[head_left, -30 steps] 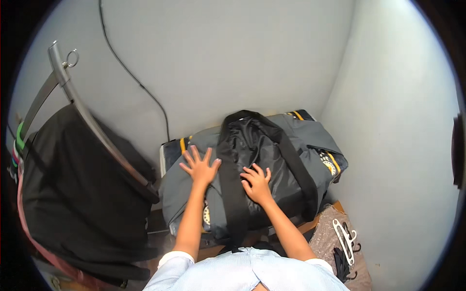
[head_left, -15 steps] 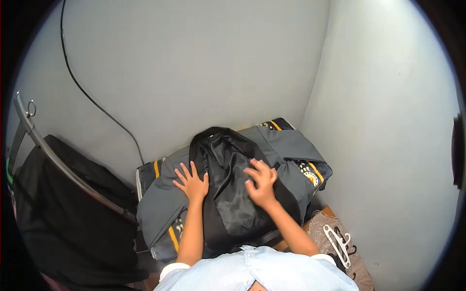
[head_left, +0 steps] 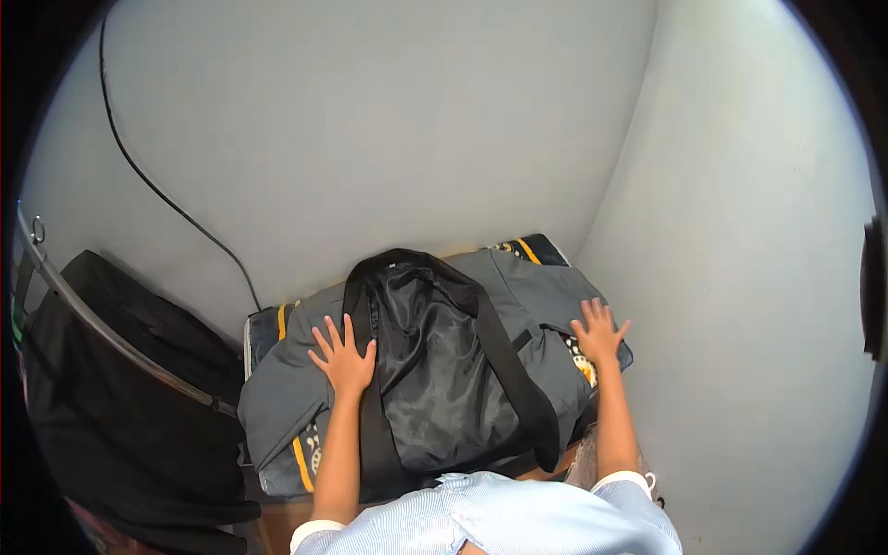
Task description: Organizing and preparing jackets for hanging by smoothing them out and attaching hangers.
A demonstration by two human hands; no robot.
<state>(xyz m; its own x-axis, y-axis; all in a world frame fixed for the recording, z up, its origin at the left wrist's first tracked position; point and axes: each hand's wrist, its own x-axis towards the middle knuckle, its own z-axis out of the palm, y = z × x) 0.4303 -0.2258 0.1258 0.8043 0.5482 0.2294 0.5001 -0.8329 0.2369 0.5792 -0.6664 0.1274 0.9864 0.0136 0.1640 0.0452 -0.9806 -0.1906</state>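
Note:
A grey jacket (head_left: pixel 287 393) with a shiny black lining (head_left: pixel 439 370) lies spread before me, its front opened and both sleeves out to the sides. Beneath it is a dark patterned cloth (head_left: pixel 305 453) with yellow stripes and pale motifs. My left hand (head_left: pixel 349 359) rests flat at the jacket's left front edge, fingers spread. Farther right, my right hand (head_left: pixel 601 335) lies with fingers apart on the right sleeve, by the patterned cloth's edge. Neither hand grips anything.
At the left, black cloth (head_left: pixel 129 407) hangs under a curved metal rail (head_left: pixel 120 338). A black cable (head_left: pixel 176 208) runs down the grey wall (head_left: pixel 398 120). Another wall (head_left: pixel 731 305) closes off the right. A dark object (head_left: pixel 872 287) is at the far right.
My right hand has moved from the black lining out to the right sleeve, and its fingers have spread. My left hand stays on the jacket's left front. The view has shifted slightly.

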